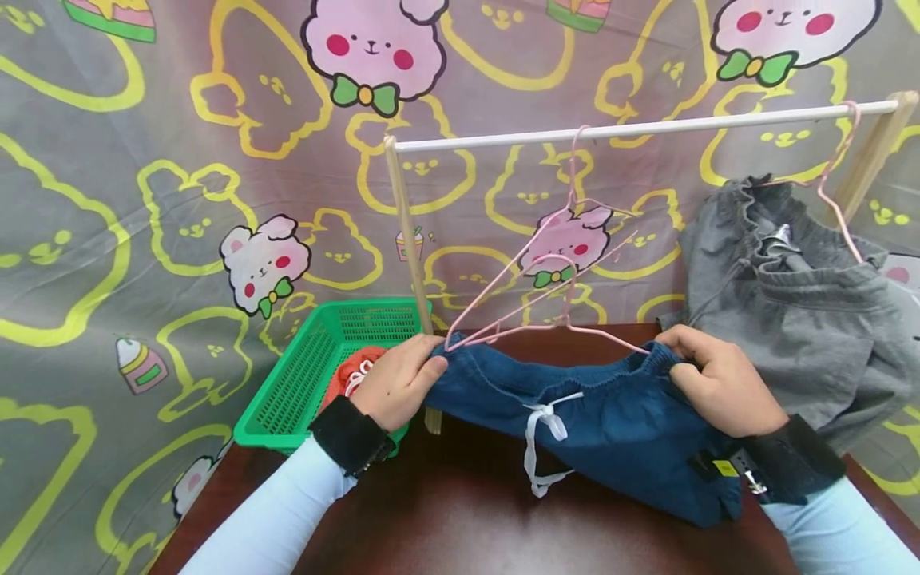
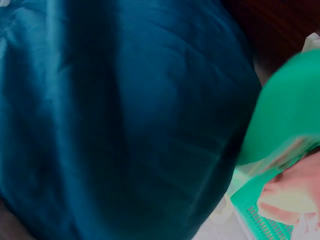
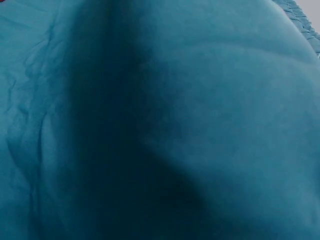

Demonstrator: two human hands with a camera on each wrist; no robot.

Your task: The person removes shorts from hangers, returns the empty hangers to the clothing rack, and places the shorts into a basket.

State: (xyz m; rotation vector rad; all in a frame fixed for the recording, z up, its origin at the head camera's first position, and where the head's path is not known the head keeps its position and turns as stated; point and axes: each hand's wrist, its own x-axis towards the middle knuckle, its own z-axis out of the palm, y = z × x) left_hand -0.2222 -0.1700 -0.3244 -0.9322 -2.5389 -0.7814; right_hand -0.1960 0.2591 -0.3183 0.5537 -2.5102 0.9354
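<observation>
A pair of blue pants [image 1: 596,415] with an elastic waist and a tied white drawstring [image 1: 546,431] is stretched between both hands. My left hand [image 1: 404,382] grips the left end of the waistband, thumb on top. At the other end, my right hand [image 1: 726,383] pinches the waistband. A pink hanger [image 1: 535,327] lies along the waist opening, its ends near the hands. Blue fabric [image 2: 150,110] fills most of the left wrist view and hides the fingers. In the right wrist view only the pants' cloth [image 3: 240,120] shows.
A white rail [image 1: 647,126] on wooden posts holds another pink hanger [image 1: 573,172] and, at right, grey pants [image 1: 805,335] on a hanger. At left, a green basket [image 1: 276,391] contains an orange-red garment [image 1: 346,374]. Dark tabletop [image 1: 460,511] lies below; patterned cloth hangs behind.
</observation>
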